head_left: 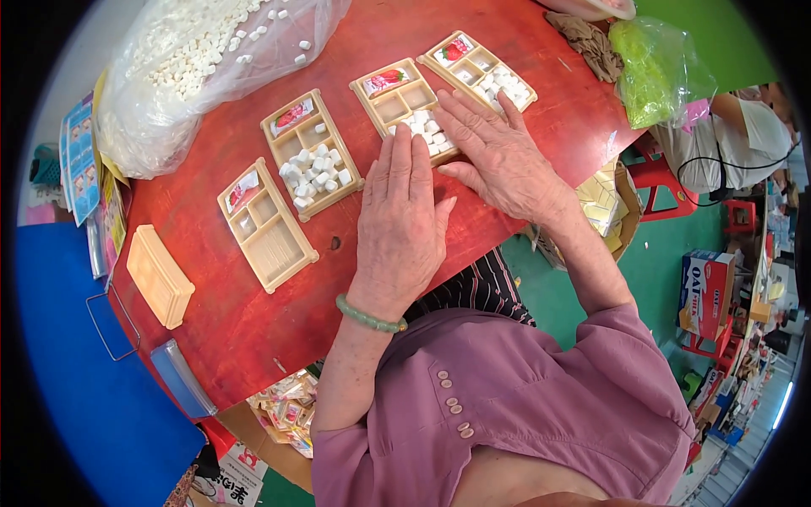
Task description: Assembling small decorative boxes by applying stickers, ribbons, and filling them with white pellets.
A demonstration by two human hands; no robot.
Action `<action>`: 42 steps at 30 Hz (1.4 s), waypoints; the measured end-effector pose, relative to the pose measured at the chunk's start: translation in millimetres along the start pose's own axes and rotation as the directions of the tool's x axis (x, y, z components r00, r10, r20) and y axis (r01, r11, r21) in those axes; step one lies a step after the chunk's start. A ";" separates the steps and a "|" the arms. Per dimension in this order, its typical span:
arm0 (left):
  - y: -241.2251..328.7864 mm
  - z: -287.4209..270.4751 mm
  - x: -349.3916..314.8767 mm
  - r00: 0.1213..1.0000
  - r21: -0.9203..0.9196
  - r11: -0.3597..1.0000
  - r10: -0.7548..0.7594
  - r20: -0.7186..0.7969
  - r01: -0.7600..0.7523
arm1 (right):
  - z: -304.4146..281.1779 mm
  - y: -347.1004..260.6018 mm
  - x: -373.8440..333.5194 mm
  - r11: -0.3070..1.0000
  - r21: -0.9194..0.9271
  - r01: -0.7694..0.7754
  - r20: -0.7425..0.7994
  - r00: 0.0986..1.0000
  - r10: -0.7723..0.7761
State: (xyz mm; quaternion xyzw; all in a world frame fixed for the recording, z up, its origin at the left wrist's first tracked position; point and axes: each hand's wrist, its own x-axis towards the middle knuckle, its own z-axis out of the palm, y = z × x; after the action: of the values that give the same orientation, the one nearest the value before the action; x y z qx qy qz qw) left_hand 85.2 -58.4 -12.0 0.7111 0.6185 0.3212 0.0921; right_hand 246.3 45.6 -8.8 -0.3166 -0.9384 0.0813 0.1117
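Note:
Both my hands hover low or rest over the near part of a tan compartment tray (390,107), which holds white mini marshmallows (428,131) and a small packet with a strawberry picture. My left hand (400,211) has its fingers stretched out side by side, fingertips at the marshmallows. Flat and fingers spread, my right hand (498,160) covers the tray's right side. Neither hand grips anything that I can see. To the right, another tray (483,59) holds marshmallows. Left of my hands is a tray (290,145) heaped with them; a further tray (274,245) has a bare large compartment.
A clear bag of marshmallows (190,72) lies at the far left of the red table (228,325). Stacked trays (160,275) sit near the left edge. A green plastic bag (646,72) is at the far right. Below the table stand cartons (629,207) of packets.

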 end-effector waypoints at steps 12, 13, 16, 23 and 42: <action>-5.1 8.4 10.4 0.995 0.150 0.988 0.024 0.093 -0.038 | -2.4 -4.8 -5.1 0.992 -0.095 0.077 -0.079 0.993 -0.085; -7.0 7.3 10.2 0.996 0.146 0.989 0.026 0.085 -0.038 | 1.2 -4.2 -4.2 0.995 -0.074 0.063 -0.034 0.997 -0.066; -5.9 10.9 10.4 0.996 0.167 0.985 0.032 0.084 -0.045 | 4.0 -1.7 -4.4 0.996 -0.063 0.055 0.001 0.998 -0.055; -9.3 10.0 3.3 0.999 0.124 0.991 0.042 0.024 -0.045 | -3.9 -10.3 -3.9 0.993 -0.111 0.043 0.002 0.999 -0.043; -56.9 -59.5 -51.8 0.974 0.276 0.934 -0.221 -0.049 0.226 | 24.6 -81.9 53.4 0.961 0.003 0.277 0.016 0.961 -0.277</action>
State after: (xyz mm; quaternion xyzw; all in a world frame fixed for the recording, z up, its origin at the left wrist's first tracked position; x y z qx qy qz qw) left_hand 3.1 -110.5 -13.6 0.6392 0.7354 0.2239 0.0212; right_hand 151.3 12.0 -5.7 -0.1814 -0.9744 0.0678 0.1144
